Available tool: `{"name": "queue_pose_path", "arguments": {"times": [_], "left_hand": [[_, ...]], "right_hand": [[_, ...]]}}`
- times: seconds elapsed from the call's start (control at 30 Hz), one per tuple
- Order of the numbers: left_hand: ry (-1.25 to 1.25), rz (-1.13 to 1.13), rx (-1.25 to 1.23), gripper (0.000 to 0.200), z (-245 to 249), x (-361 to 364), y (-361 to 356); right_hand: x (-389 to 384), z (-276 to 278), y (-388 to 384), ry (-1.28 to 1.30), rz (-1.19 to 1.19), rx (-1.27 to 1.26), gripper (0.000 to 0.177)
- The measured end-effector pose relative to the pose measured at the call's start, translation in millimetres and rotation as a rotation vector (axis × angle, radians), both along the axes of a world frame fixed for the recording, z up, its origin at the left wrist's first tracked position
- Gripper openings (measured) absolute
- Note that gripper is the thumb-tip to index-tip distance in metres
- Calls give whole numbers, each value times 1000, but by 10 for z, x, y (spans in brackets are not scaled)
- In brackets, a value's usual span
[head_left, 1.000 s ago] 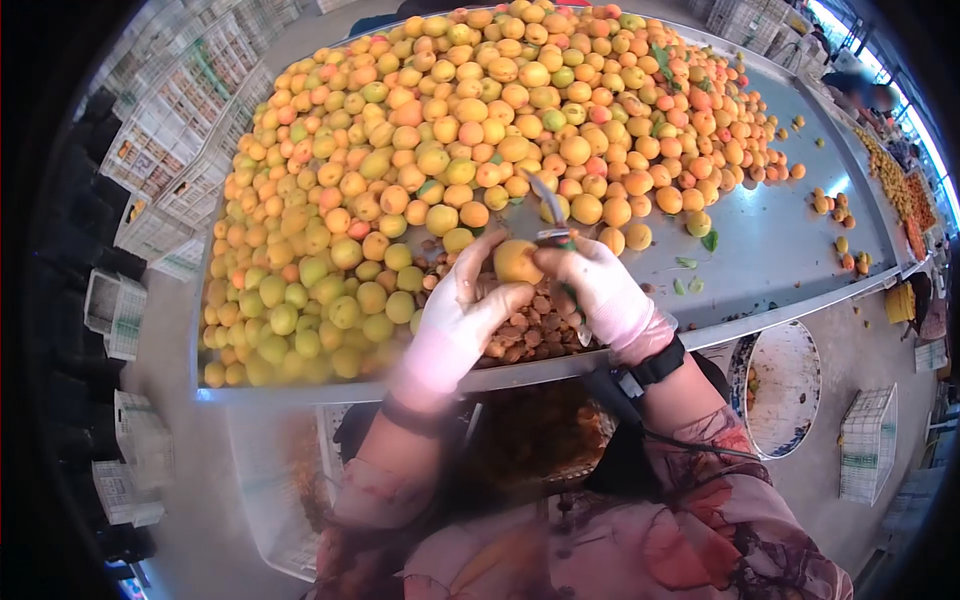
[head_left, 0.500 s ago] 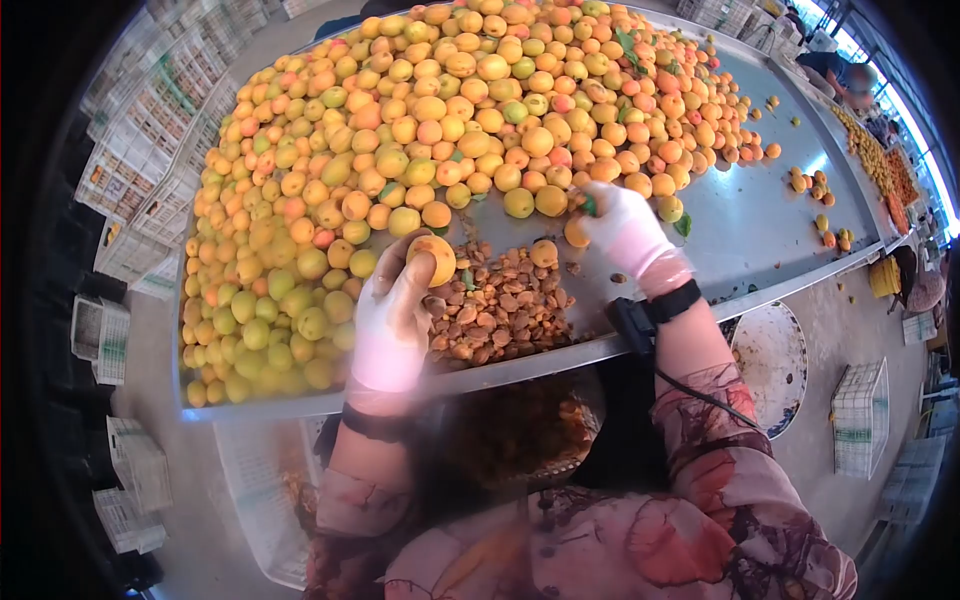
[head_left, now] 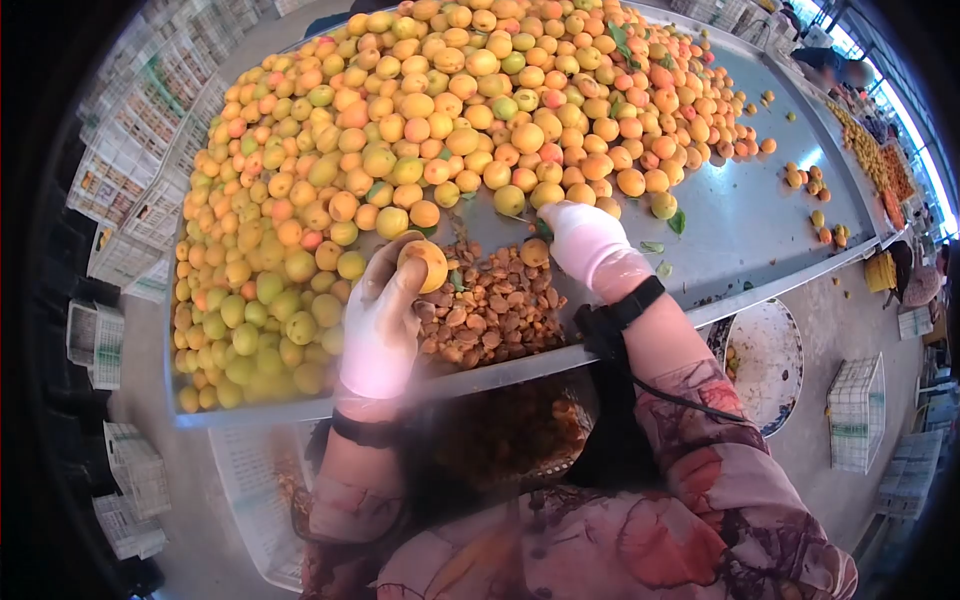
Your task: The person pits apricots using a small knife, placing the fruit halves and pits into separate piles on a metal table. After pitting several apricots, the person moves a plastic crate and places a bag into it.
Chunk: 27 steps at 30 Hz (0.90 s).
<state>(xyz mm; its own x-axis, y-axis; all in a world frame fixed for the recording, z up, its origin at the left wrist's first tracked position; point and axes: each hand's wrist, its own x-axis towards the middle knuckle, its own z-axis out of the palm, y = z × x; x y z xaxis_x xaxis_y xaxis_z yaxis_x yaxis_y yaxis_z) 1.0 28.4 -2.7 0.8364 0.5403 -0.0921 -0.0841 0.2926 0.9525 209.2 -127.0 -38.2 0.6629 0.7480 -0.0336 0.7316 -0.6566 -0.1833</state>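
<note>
My left hand (head_left: 385,315), in a thin whitish glove, grips an apricot (head_left: 425,263) between thumb and fingers above the table's near edge. Below and beside it lies a heap of brown apricot pits (head_left: 490,315). My right hand (head_left: 588,243), gloved too, is closed at the right of the pits, fingers pointing left. A small dark green bit shows at its fingertips, and a thin pale sliver lies just beyond them. What the fingers hold is mostly hidden. Close to those fingertips another apricot (head_left: 535,251) rests on the pits.
A big pile of apricots (head_left: 400,130) covers much of the metal table (head_left: 740,220). Loose leaves (head_left: 652,247) lie right of my right hand. Below the edge are a basin (head_left: 770,365) and a white crate (head_left: 250,480). Stacked crates (head_left: 150,150) stand left; a person (head_left: 835,68) is far right.
My right hand has moved left toward the pits, its fingers now pointing left. The green thing in its fingers is less visible. My left hand still holds the apricot. The view has shifted slightly.
</note>
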Motion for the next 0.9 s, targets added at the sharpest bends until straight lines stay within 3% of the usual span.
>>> {"name": "queue_pose_path", "arguments": {"times": [0.23,0.3,0.4,0.43,0.5,0.77,0.83,0.9], "left_hand": [[-60,17,-123,55,46,-23,-39],[-60,8,-107,55,56,-42,-9],[-63,7,-104,56,93,-81,-5],[-62,10,-116,57,105,-88,-11],[-72,0,-121,57,105,-103,-24],[-100,-32,-133,53,56,-104,-38],[-62,-75,22,51,67,-123,-24],[-67,-97,-85,45,34,-113,-21]], "right_hand": [[94,-133,77,55,-56,-14,20],[109,-20,5,99,-139,176,22],[69,170,-203,593,-320,678,21],[-1,279,-260,586,-317,676,21],[-199,530,-401,781,-362,991,22],[-828,1142,-859,775,-421,1151,24],[-927,1194,-1022,728,-461,1148,24],[-1009,1237,-1198,688,-535,1142,23]]}}
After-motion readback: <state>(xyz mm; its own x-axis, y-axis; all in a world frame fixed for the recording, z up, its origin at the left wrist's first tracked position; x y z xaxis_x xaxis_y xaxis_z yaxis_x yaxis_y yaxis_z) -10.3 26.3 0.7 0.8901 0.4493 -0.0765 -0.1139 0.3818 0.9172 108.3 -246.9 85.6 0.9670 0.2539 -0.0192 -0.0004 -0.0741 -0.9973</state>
